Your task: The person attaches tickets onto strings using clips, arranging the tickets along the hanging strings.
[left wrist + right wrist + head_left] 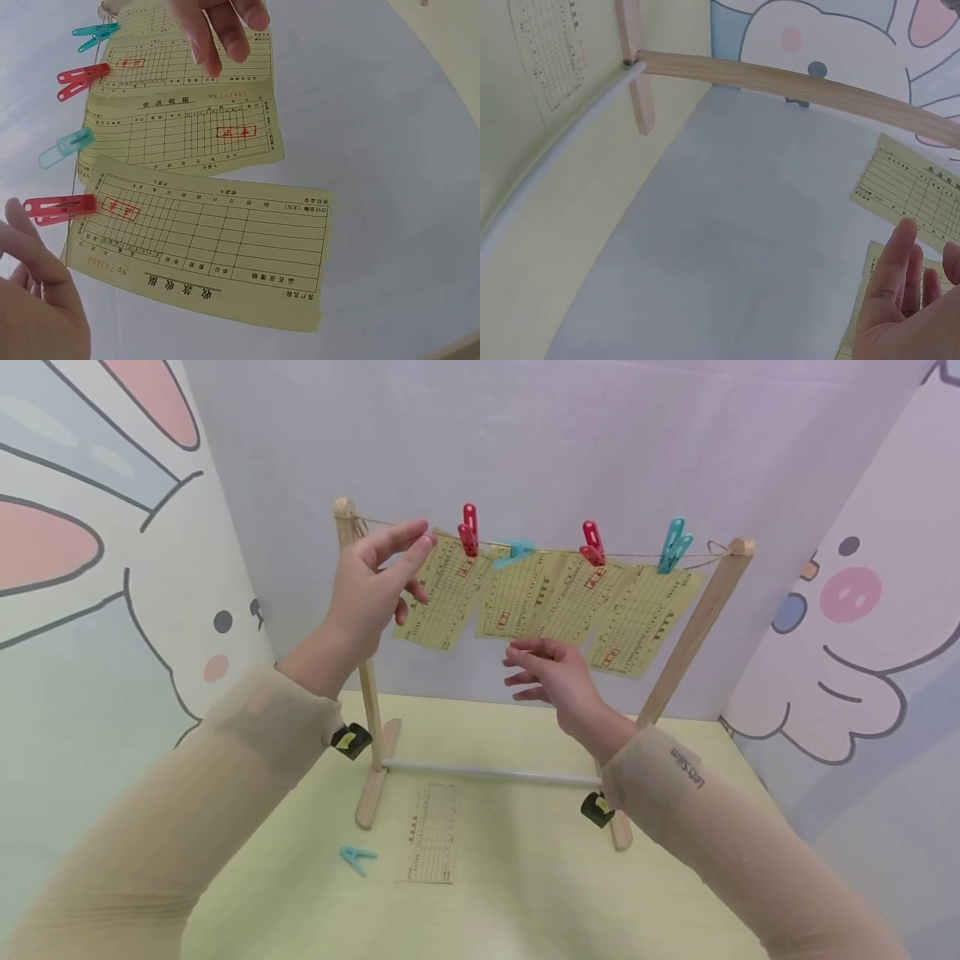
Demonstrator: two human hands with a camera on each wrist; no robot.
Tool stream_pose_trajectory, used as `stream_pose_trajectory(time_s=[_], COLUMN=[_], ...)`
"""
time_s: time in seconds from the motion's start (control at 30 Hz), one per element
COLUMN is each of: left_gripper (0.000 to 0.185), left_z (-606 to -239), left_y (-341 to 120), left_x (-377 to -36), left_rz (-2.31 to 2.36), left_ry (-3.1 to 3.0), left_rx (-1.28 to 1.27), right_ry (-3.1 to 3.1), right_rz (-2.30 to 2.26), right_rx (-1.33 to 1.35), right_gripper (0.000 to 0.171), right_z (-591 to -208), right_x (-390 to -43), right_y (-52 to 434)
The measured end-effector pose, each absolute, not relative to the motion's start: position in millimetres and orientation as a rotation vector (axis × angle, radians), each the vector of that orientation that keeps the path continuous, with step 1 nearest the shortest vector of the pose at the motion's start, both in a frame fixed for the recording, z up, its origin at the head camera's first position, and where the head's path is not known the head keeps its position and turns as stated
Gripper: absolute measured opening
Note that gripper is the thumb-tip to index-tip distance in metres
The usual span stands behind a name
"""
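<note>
While both hands are hovering in front of the small wooden drying rack, neither is holding anything. Left hand is raised near the string, fingers loosely spread and relaxed, sitting just in front of the leftmost paper slip; contact with the slip cannot be told. Right hand is lower, below the middle slips, fingers extended and open, gripping nothing.

Four yellow printed slips are hanging in a row from the string, overlapping at their edges. Each is being held by one peg: a red peg on the leftmost slip, a light-blue peg lying sideways on the second slip, a second red peg, and a teal peg at the far right.

On the counter, a fifth slip is lying flat in front of the rack's white crossbar, with a loose blue peg just beside it on the left.
</note>
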State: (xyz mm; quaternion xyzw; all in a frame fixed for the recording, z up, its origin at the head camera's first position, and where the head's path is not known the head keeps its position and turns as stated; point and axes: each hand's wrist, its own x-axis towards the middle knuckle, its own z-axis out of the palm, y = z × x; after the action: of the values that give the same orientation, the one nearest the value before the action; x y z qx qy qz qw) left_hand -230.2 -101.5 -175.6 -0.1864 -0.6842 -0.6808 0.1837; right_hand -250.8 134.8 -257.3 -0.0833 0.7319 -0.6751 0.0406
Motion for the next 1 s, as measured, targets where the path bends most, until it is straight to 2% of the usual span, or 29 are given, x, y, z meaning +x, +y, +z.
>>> stream_pose_trajectory(time_s=[1.0], left_gripper=[0.042], left_z=[-209], left_y=[-107], left_x=[-201], left_rz=[-2.036], left_ry=[-1.963], left_rx=[-0.504], right_ry=[2.205], right_rz=[-2.031], right_rx=[-0.200], right_gripper=[0.031], right_z=[-296], right_x=[-241], right_y=[134])
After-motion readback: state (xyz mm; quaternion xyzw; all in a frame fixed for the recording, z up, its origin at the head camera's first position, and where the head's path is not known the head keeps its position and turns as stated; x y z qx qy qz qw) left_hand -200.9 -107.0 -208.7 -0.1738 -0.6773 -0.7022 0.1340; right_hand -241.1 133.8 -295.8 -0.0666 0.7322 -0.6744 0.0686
